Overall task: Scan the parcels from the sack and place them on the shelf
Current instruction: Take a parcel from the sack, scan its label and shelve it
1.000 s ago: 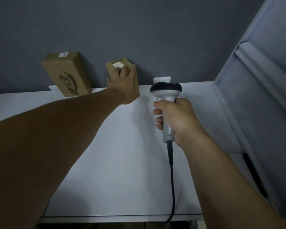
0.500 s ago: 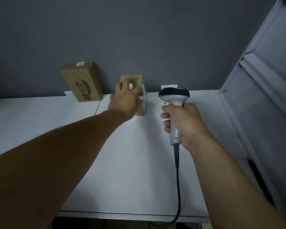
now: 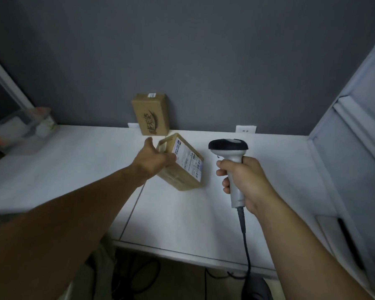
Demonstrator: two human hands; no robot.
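Head view, left hand (image 3: 153,161) seemingly gripping parcel (image 3: 187,168) from its left, right hand (image 3: 248,181) clasping scanner (image 3: 228,146)

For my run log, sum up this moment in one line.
left hand: holds labelled parcel | right hand: grips scanner | second parcel: upright by wall

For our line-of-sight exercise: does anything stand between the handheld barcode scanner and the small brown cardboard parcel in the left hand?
Nothing visible does. Only bare white shelf surface shows between the grey black-headed barcode scanner in the right hand and the white-labelled brown cardboard parcel that the left hand holds.
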